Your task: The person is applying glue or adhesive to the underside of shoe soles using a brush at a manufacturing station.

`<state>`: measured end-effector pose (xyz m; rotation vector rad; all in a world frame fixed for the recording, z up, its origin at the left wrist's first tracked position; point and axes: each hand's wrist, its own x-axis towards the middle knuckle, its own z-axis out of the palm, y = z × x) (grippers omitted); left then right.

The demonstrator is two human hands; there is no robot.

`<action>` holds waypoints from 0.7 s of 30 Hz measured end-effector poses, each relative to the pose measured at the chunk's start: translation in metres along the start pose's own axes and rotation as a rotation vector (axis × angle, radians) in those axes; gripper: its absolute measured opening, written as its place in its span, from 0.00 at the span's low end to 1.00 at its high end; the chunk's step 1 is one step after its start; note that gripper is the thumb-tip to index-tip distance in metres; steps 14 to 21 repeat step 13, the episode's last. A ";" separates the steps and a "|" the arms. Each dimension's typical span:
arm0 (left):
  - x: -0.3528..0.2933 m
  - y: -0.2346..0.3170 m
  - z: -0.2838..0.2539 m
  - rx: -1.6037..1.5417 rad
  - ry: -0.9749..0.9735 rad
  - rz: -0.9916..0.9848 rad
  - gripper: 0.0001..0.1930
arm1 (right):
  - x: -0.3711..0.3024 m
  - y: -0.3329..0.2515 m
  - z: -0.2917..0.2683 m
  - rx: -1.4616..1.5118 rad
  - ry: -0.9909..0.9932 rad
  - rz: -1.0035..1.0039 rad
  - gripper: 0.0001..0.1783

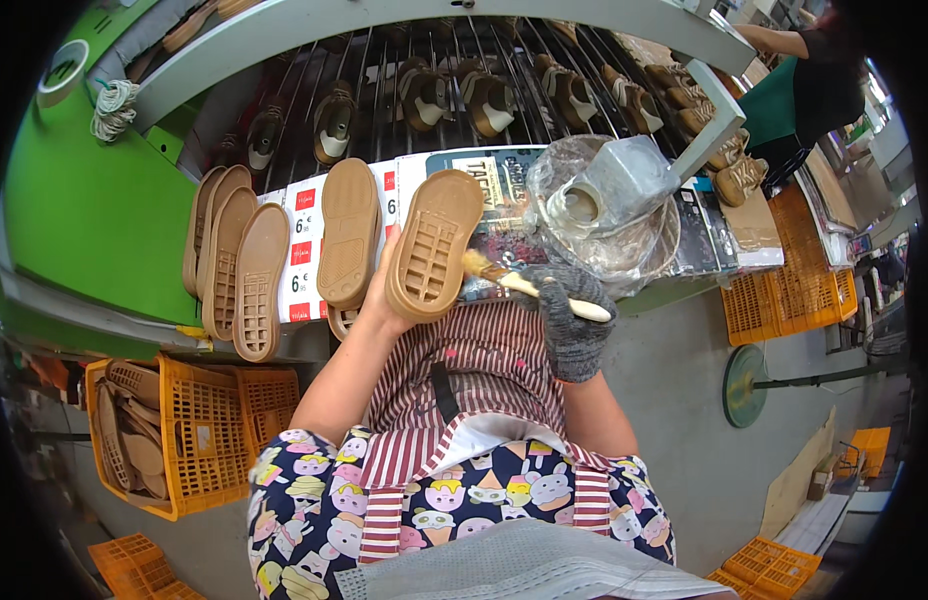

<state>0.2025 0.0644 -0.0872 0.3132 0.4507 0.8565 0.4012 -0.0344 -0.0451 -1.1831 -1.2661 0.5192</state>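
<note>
A tan sole (434, 245), a grey knit glove (572, 320), a red-and-white striped apron (484, 355), orange crates (199, 430) and a green tabletop (94, 200).

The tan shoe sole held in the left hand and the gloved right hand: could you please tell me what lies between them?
In the head view, only the brush bridges them: its bristles reach toward the sole from the gloved right hand.

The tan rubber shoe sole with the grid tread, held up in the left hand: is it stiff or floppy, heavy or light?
The tan rubber shoe sole probably is fairly stiff: it stands upright from the left hand without drooping. It seems light, since one hand holds it by the end. Its grid tread likely gives good grip.
</note>
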 end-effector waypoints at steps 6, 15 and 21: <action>-0.033 -0.004 0.026 -0.097 -0.005 -0.049 0.31 | 0.009 0.033 -0.024 -0.105 0.255 -0.002 0.07; -0.058 0.007 0.017 -0.034 -0.313 -0.107 0.28 | 0.019 0.075 -0.005 0.072 0.180 0.181 0.12; -0.058 0.007 0.017 -0.034 -0.313 -0.107 0.28 | 0.019 0.075 -0.005 0.072 0.180 0.181 0.12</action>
